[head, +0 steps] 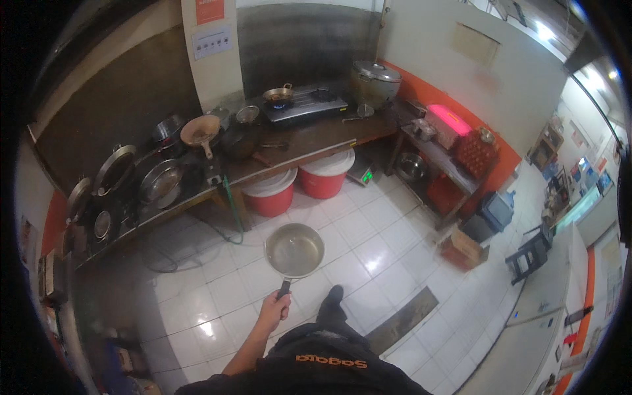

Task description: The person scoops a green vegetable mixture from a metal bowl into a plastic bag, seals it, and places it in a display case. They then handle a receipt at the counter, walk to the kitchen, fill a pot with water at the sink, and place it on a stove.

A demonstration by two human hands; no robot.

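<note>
My left hand (275,310) is closed round the black handle of a metal saucepan (295,250), held out over the tiled floor in front of me. The pan's inside faces up, with what may be a little clear liquid at the bottom. My right hand is out of view. Ahead, a small wok (277,95) with dark contents sits over a blue flame on a two-burner gas stove (305,105). A large lidded metal pot (376,83) stands to the stove's right.
Two red tubs with white lids (323,175) stand under the wooden counter (296,150). Pans and a steel bowl (161,181) crowd its left part. A green hose (232,212) hangs down. At right are a low table (444,160), a cardboard box (461,251) and a dark plastic stool (529,256).
</note>
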